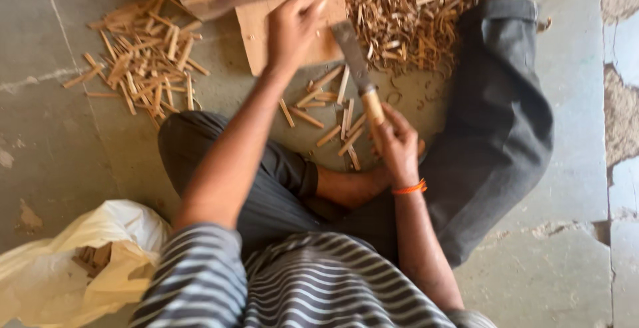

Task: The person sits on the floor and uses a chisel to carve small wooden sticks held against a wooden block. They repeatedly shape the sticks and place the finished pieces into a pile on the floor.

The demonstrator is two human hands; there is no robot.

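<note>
Left hand (293,28) clamps the wood block (266,35) on the floor; right hand (396,145) grips the knife (356,68), blade angled up-left toward the block's right edge, sticks (333,111) scattered between them.

One head-worn camera looks steeply down, close over the seated person's lap and the floor (546,281) ahead.
</note>
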